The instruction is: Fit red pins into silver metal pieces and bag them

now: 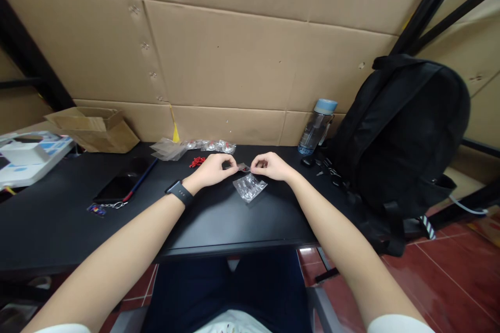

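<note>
My left hand (213,170), with a black watch (179,192) on its wrist, pinches one side of a small clear plastic bag (244,167). My right hand (274,166) pinches the other side, so the bag is stretched between my fingertips. A little dark red shows at the bag; what it is I cannot make out. Just below lies a crinkled clear plastic bag (250,187) on the black table (234,223). Behind my left hand rests a small heap of red pieces (197,162). Several filled clear bags (213,145) line the back edge.
Flat clear bags (170,149) lie at the back left, near an open cardboard box (99,127). A phone (125,182) with a pen lies left. At the right stand a water bottle (317,127) and a black backpack (406,140), with keys (330,169) beside them.
</note>
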{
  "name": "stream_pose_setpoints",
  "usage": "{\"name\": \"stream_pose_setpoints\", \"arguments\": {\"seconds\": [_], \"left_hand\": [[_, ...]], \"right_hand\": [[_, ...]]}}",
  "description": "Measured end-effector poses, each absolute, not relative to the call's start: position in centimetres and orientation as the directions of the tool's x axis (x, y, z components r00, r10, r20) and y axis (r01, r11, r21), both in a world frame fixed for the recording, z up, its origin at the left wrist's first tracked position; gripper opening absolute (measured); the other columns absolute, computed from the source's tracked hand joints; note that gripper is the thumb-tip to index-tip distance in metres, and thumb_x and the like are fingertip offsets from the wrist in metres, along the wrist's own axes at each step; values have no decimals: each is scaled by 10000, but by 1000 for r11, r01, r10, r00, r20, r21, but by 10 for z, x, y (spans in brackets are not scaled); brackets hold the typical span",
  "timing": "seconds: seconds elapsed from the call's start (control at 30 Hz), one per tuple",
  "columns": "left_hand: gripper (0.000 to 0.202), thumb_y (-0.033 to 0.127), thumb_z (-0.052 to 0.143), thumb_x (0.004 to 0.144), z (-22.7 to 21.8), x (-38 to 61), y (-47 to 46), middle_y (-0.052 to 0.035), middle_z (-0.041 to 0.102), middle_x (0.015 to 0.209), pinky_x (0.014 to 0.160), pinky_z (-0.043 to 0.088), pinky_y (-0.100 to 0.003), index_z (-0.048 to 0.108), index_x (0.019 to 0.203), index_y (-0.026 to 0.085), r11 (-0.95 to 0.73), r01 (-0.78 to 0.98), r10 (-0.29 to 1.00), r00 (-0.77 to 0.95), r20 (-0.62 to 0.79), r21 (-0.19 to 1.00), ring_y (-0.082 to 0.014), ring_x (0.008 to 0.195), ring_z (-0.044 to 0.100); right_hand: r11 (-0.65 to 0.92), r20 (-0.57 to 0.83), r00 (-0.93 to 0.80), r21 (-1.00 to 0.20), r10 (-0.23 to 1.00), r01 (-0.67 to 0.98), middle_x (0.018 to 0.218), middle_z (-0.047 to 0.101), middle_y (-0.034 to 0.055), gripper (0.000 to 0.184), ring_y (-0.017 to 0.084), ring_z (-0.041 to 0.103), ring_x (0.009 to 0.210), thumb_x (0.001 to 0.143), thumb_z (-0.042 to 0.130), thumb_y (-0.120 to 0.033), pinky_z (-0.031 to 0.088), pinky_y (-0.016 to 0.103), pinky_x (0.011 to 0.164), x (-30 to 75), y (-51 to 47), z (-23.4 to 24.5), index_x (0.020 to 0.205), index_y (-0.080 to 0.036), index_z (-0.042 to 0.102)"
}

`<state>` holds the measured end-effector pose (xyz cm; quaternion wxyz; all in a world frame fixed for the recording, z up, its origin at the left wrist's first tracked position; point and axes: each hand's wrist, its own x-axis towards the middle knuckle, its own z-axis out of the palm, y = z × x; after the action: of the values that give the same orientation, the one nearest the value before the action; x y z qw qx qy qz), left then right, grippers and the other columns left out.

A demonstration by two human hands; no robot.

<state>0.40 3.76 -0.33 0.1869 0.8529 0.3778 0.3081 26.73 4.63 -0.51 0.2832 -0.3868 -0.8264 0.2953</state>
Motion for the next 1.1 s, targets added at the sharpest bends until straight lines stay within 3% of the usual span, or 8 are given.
{"name": "stream_pose_setpoints", "arguments": {"seconds": [0.13, 0.27, 0.47, 0.63, 0.7, 0.83, 0.97, 1.1], "left_hand": [[286, 443, 605, 871, -13, 0, 52, -25, 746, 838, 790, 485, -298, 725, 809, 191, -509, 468, 844, 435, 313, 722, -198, 807, 662], [270, 407, 605, 840, -17, -1, 59, -25, 740, 799, 771, 482, -297, 738, 772, 181, -440, 450, 882, 379, 280, 777, -196, 784, 655], [234, 362, 591, 805, -16, 0, 57, -16, 736, 779, 738, 471, -286, 732, 736, 189, -439, 482, 889, 352, 292, 758, -192, 763, 647], [196, 348, 598, 782, -19, 4, 54, -11, 712, 720, 661, 457, -271, 697, 708, 196, -385, 551, 921, 282, 269, 740, -180, 698, 618], [175, 340, 606, 781, -21, 7, 52, -12, 717, 728, 655, 454, -271, 681, 709, 200, -373, 575, 926, 273, 259, 728, -181, 697, 618], [158, 334, 592, 824, -22, 13, 46, -15, 742, 780, 693, 464, -289, 649, 742, 212, -371, 581, 927, 283, 248, 724, -193, 723, 642], [151, 335, 538, 909, -18, 16, 40, -11, 763, 843, 776, 458, -319, 610, 829, 228, -385, 600, 923, 271, 275, 702, -211, 806, 679], [137, 311, 451, 986, -11, 17, 33, -1, 768, 892, 894, 395, -376, 560, 946, 239, -450, 663, 889, 273, 367, 598, -230, 912, 701]], "right_hand": [[418, 216, -491, -839, 844, 348, 760, 696, 25, 329, 149, 626, 675, 780, 770, -464, 495, 276, 673, 266, 48, -7, 854, -155, 686], [368, 225, -419, -880, 880, 301, 787, 704, 30, 371, 145, 616, 677, 756, 782, -498, 480, 263, 632, 258, 46, -7, 855, -165, 651], [364, 272, -356, -905, 894, 222, 764, 731, 36, 353, 119, 571, 562, 765, 757, -473, 477, 265, 586, 248, 44, -10, 875, -190, 578], [352, 291, -275, -912, 916, 209, 697, 686, -33, 486, 111, 532, 501, 765, 755, -402, 422, 232, 517, 245, 43, -11, 1141, -238, 494], [366, 314, -258, -912, 914, 185, 687, 641, -61, 469, 97, 513, 485, 785, 730, -394, 387, 208, 484, 243, 44, -14, 1152, -253, 475], [375, 317, -293, -912, 902, 168, 720, 593, -75, 391, 74, 503, 469, 819, 691, -406, 383, 194, 465, 242, 45, -18, 1123, -245, 505], [385, 274, -412, -897, 869, 218, 970, 696, 1, 681, 80, 594, 550, 710, 805, -328, 477, 212, 536, 249, 44, -18, 1299, -264, 468], [386, 280, -381, -891, 881, 239, 891, 710, 3, 720, 87, 584, 541, 693, 805, -291, 495, 219, 546, 251, 47, -21, 1331, -243, 476]]}}
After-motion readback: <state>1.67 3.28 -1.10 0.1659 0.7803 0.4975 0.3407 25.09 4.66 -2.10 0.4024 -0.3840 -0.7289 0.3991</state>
